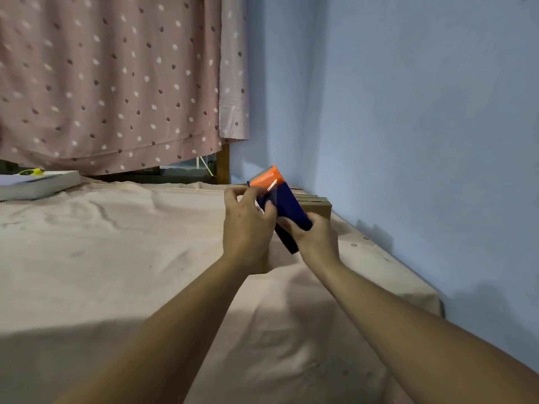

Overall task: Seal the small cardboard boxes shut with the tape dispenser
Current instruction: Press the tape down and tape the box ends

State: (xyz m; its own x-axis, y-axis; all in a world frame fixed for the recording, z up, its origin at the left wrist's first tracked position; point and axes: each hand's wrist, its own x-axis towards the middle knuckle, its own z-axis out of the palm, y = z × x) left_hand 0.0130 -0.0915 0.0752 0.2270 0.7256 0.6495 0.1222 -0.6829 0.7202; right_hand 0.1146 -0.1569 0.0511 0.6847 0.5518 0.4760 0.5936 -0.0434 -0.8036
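As the person is leaning in over the bed, two bare forearms are reaching out from the near edge, converging above a wrinkled pale-pink cotton bed sheet (116, 258) that is covering the whole sleeping surface. The left hand (248, 228) and the right hand (313, 240) are meeting at the middle right of the bed, and between them they are holding up a dark-blue, block-shaped plastic tape dispenser (291, 205), which is tilting with its bright orange end (267, 176) pointing up and away to the left. It is being held in the air, clear of the sheet.

The left hand's fingers are curling in against the blue body just below the orange end, with the back of the hand turned toward me. The right hand's fingers are wrapping round the lower part of the blue body from the right side, clamping it firmly. A thin shiny streak is showing across the line where orange meets blue; whether it is a strip of tape I cannot tell.

Just behind the dispenser, a row of small brown cardboard boxes (319, 207) is sitting on the bed tight against the plain light-blue painted wall (408, 141) on the right.

Farther off to the left, a flat white rectangular box (40, 185) is lying on the sheet with a small yellow object (32, 172) resting on top of it. At the far end, a dusty-pink fabric curtain with white and dark spots (110, 83) is hanging down to the bed's edge, beside a brown wooden post (223, 164).
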